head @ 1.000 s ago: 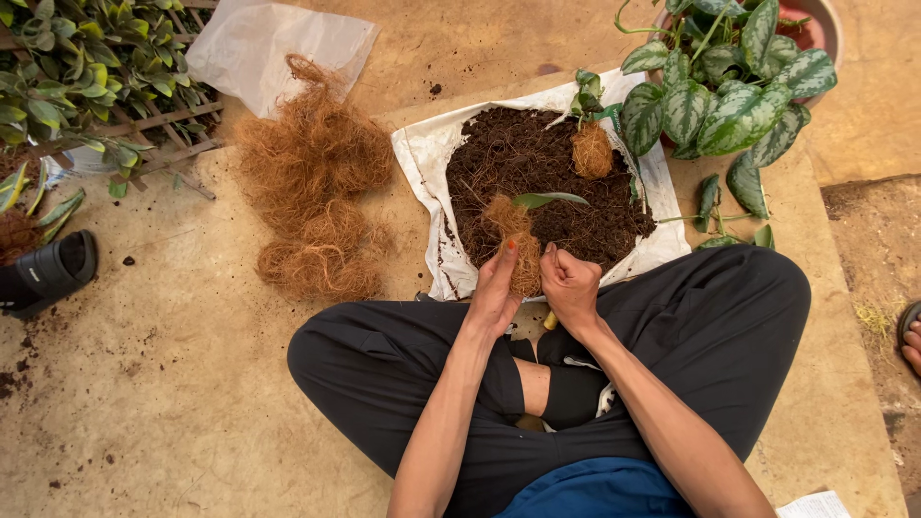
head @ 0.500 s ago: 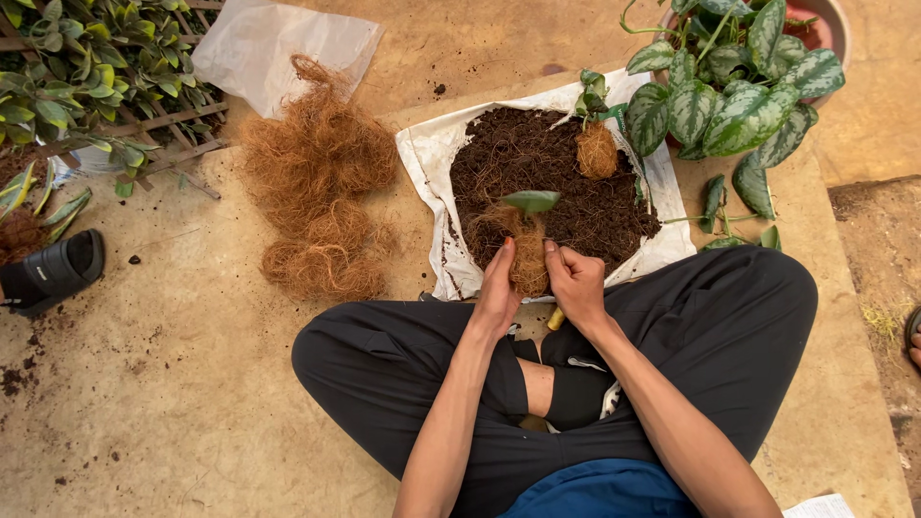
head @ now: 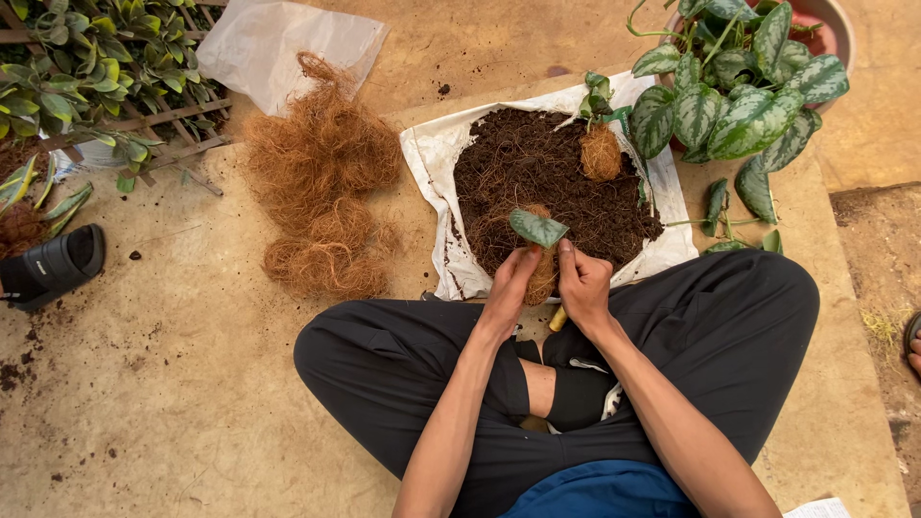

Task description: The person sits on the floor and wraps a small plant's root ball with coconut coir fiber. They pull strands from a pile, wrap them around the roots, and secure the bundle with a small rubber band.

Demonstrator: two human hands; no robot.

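Bare concrete ground [head: 192,384] fills most of the view, with a person sitting cross-legged on it; at the far left lies a dark sandal [head: 53,267] below a bed of green-leaved plants [head: 86,67] behind a wooden lattice, then a clear plastic bag [head: 288,43] and a loose heap of coconut fibre [head: 321,192] just right of it. Further right, a white sack sheet [head: 436,158] is spread flat and carries a mound of dark potting soil [head: 547,177], with a finished fibre-wrapped cutting [head: 602,149] resting on its far side. At the near edge of the soil the left hand [head: 508,288] and the right hand [head: 582,283] close from either side around a small fibre ball [head: 540,273] from which a single green leaf [head: 537,228] stands up. To shape it well, I judge the fingers should press evenly all round, keeping the wrap firm about the stem without bending the leaf, and stay over the sheet so loose soil drops back onto it. Both hands hold the ball with fingers curled narrowly, thumbs on top, no gap visible. At the far right stands a potted plant with silver-patterned leaves [head: 748,96]
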